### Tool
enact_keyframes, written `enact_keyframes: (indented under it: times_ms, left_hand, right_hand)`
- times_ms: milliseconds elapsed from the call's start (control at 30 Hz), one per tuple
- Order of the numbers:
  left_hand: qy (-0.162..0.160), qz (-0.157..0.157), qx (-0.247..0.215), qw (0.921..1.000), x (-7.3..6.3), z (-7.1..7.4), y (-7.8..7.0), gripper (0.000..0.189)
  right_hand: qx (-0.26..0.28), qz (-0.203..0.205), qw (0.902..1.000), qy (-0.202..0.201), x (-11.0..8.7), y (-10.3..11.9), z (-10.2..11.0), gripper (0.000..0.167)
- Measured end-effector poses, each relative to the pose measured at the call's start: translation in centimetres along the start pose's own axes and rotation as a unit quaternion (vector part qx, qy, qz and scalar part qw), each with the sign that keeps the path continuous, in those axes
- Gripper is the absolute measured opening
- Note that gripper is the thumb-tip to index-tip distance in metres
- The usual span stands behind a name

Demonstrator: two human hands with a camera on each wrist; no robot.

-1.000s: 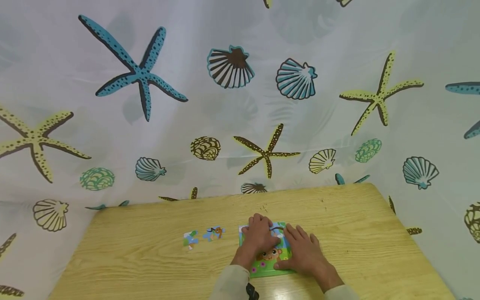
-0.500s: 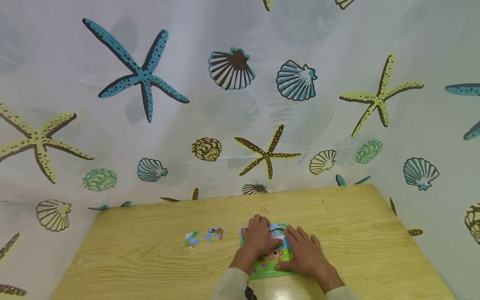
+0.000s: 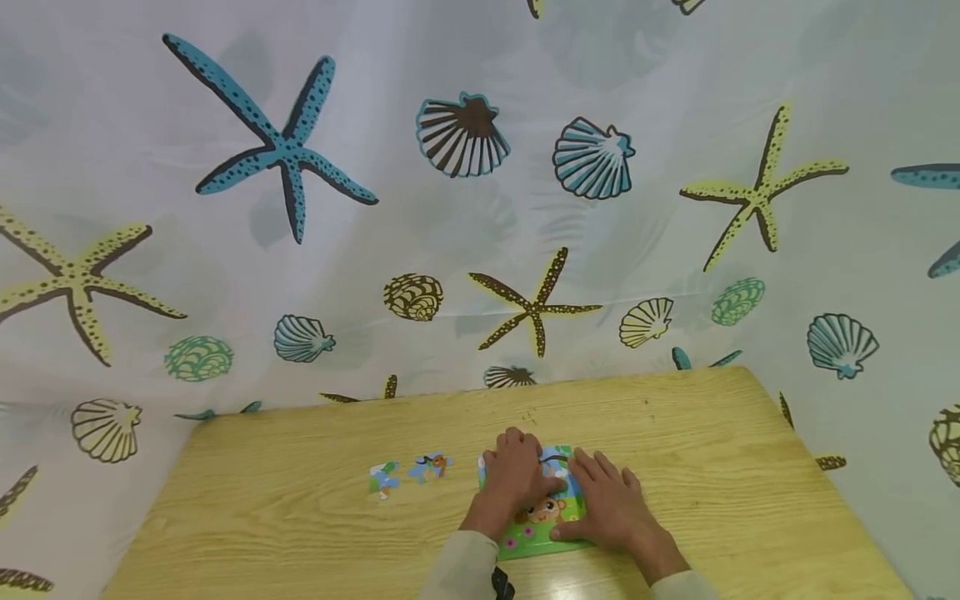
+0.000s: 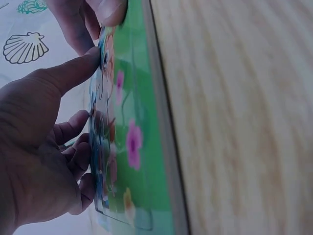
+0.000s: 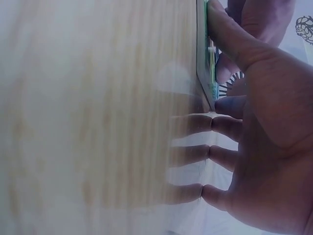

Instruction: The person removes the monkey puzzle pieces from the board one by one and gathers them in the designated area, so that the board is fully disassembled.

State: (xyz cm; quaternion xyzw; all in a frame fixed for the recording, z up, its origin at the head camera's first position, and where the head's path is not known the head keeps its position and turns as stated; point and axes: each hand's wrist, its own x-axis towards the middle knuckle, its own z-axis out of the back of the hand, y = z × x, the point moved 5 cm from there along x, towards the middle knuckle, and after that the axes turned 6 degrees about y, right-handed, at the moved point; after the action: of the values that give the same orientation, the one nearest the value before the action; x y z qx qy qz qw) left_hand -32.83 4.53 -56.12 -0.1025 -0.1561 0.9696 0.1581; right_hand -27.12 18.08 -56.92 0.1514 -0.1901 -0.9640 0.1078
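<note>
A flat picture puzzle lies on the table with a brown monkey, pink flowers and a green lower border. My left hand rests over its upper left part, fingertips and thumb touching the picture. In the left wrist view the fingers bend loosely onto the puzzle surface. My right hand spreads along the right edge, its thumb on the lower part of the puzzle. The right wrist view shows its other fingers touching the tabletop beside the board. Part of the picture is hidden under both hands.
Left of the puzzle lie two groups of loose puzzle pieces, one with a brown animal part and one in blue and green. The wooden table ends at a cloth printed with starfish and shells.
</note>
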Motion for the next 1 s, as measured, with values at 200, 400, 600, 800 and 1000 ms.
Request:
enact_keyframes:
  times_ms: [200,400,600,800,1000]
  left_hand:
    - [0.009,0.018,-0.066,0.9976,0.37,-0.08,0.31,0.054]
    - [-0.007,0.007,-0.073,0.9973,0.15,-0.36,0.18,0.048]
    - [-0.019,0.011,-0.066,0.9976,-0.19,-0.78,0.11,0.054]
    - [-0.018,0.011,-0.078,0.9967,-0.06,-0.68,0.01,0.047]
    - [-0.047,-0.015,-0.156,0.9865,-0.13,-0.86,0.36,0.023]
  right_hand:
    - [0.002,0.0,1.0,-0.001,0.12,0.06,-0.03,0.105]
    - [0.001,-0.001,1.0,-0.003,0.17,-0.11,-0.04,0.104]
    - [-0.002,0.0,1.0,-0.006,0.14,-0.28,-0.13,0.104]
    - [0.004,0.0,1.0,-0.005,0.2,-0.27,-0.17,0.104]
    - [-0.002,-0.004,1.0,-0.004,0.08,-0.2,-0.02,0.104]
